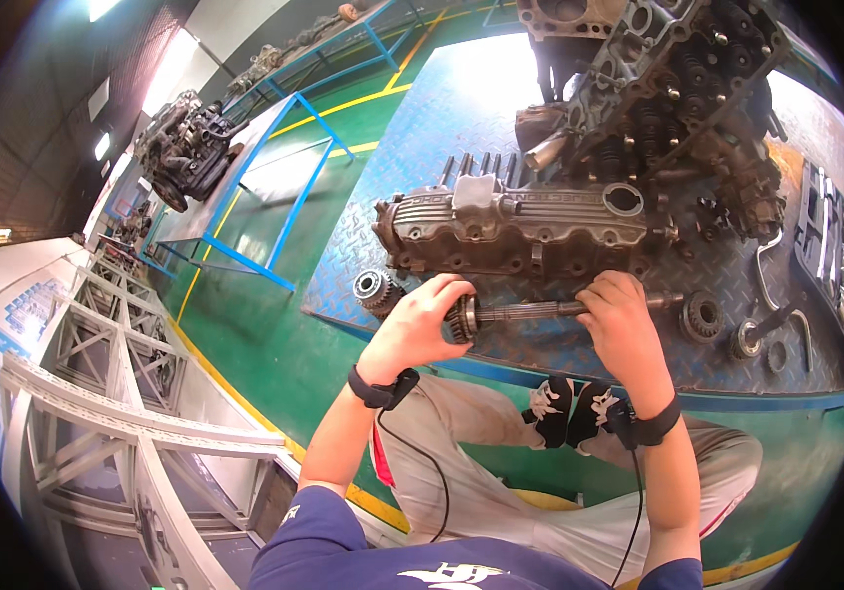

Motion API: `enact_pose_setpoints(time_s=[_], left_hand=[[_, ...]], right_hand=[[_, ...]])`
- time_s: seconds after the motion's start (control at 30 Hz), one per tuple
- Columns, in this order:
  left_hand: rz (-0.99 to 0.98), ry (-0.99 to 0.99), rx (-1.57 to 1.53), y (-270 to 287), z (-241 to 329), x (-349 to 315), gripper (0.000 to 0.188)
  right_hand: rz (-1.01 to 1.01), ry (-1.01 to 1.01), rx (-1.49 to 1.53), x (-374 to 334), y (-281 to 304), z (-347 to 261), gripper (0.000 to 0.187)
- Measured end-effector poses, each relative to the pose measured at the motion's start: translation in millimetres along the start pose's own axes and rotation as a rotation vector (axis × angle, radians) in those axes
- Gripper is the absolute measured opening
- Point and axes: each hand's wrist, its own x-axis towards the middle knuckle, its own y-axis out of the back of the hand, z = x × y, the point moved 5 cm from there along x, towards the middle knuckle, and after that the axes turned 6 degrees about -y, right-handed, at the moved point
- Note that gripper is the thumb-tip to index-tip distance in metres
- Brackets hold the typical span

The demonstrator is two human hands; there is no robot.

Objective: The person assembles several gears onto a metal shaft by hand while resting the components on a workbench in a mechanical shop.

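Note:
A splined metal gear shaft lies crosswise between my hands, above the near edge of the metal-plate workbench. My left hand is wrapped round the gear at the shaft's left end. Farther right, my right hand grips the shaft from above, and its right end sticks out past my fingers. Just beyond stands a ribbed valve cover. A loose gear sits left of my left hand; another gear is by the shaft's right end.
A large cylinder head stands at the back right. A geared part, a small ring, a bent metal pipe and a tray of tools lie to the right. Left are a blue-framed table and an engine.

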Motion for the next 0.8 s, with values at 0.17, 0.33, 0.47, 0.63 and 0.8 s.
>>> enact_pose_setpoints(time_s=[0.17, 0.33, 0.47, 0.63, 0.8], left_hand=[[0.044, 0.041, -0.023, 20, -9, -17, 0.070], [0.102, 0.076, 0.025, 33, -20, -38, 0.071], [0.160, 0.105, 0.063, 54, -28, -62, 0.072], [0.286, 0.205, 0.010, 81, -46, -89, 0.083], [0.242, 0.221, 0.204, 107, -62, -88, 0.079]], right_hand=[[-0.001, -0.025, 0.011, 2, 2, 0, 0.033], [0.015, 0.010, -0.038, -1, -3, -4, 0.033], [0.043, 0.041, -0.101, -3, -3, -6, 0.033], [0.030, 0.039, -0.066, 0, -1, -6, 0.031], [0.025, 0.035, -0.064, 0, 0, -6, 0.028]])
